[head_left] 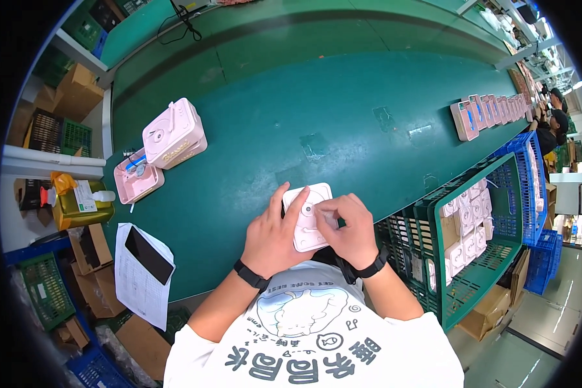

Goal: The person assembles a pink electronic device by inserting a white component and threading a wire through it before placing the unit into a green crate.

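A pale pink, rounded rectangular plastic cover (310,240) with a dark-centred round spot and moulded curves lies at the table's near edge, close to my body. My left hand (269,234) grips its left side, two fingers laid over its face. Over the right half, my right hand (350,226) has thumb and forefinger pinched together beside the round spot. Whatever is in that pinch, if anything, is too small or hidden to make out.
Stacked pink covers (174,132) stand at the left beside a pink open tray (139,184). A dark phone (149,254) lies on paper sheets (132,291). A green crate (459,313) of pink parts is at my right. Pink frames (465,121) line the far right edge.
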The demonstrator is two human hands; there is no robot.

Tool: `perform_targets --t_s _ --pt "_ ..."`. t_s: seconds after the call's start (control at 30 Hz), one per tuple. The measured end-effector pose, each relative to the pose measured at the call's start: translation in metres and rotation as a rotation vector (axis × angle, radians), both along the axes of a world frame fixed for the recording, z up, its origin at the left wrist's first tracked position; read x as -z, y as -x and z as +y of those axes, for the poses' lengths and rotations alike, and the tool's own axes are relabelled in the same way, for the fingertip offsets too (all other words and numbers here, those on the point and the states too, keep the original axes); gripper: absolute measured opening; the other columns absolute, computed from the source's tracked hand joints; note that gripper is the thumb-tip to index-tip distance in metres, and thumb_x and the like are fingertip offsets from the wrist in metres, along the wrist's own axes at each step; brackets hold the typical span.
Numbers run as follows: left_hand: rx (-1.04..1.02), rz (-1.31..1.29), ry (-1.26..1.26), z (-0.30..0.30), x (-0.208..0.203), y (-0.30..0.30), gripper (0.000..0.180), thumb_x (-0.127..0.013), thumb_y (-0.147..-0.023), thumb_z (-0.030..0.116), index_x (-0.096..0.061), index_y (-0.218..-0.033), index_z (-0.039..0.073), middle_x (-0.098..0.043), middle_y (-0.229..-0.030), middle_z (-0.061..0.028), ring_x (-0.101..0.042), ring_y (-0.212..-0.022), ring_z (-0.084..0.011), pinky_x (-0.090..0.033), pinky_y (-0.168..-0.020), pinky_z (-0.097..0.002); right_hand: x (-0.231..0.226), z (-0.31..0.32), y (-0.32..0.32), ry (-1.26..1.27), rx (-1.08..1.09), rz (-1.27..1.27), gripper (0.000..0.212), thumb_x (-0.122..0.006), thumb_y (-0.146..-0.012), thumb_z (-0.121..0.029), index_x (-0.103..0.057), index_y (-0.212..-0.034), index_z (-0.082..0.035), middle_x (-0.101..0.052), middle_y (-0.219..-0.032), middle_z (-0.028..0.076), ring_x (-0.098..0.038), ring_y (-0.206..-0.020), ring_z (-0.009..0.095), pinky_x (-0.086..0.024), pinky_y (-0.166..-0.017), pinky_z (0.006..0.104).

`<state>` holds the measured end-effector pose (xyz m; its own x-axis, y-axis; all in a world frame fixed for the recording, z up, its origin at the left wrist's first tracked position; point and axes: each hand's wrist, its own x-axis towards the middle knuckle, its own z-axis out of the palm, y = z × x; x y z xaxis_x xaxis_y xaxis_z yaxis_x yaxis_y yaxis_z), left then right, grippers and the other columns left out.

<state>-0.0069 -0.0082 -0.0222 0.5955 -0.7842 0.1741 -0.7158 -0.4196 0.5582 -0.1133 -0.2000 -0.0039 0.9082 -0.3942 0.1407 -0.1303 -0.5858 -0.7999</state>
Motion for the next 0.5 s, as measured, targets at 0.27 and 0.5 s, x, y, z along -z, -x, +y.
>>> perform_targets --t_s 0.27,0.5 --pt "0.010 0.047 -0.054 0.003 -0.002 0.000 0.127 -0.106 -0.072 0.048 -0.047 -0.180 0.020 -0.050 -0.172 -0.0278 -0.079 -0.124 -0.0430 -0.069 -0.093 -0.0471 0.004 -0.003 0.003 -0.056 0.051 -0.114 0.020 -0.089 -0.096 0.000 -0.085 -0.114 -0.008 -0.084 -0.107 0.007 -0.072 -0.085 0.021 -0.060 -0.077 0.0335" --pt "0.014 0.049 -0.033 0.003 -0.001 0.000 0.126 -0.106 -0.072 0.048 -0.047 -0.180 0.020 -0.050 -0.172 -0.0284 -0.079 -0.125 -0.0438 -0.069 -0.094 -0.0484 0.003 0.004 0.003 -0.008 0.059 -0.043 0.019 -0.089 -0.096 -0.001 -0.085 -0.113 -0.007 -0.084 -0.110 0.007 -0.072 -0.084 0.020 -0.060 -0.077 0.0324"
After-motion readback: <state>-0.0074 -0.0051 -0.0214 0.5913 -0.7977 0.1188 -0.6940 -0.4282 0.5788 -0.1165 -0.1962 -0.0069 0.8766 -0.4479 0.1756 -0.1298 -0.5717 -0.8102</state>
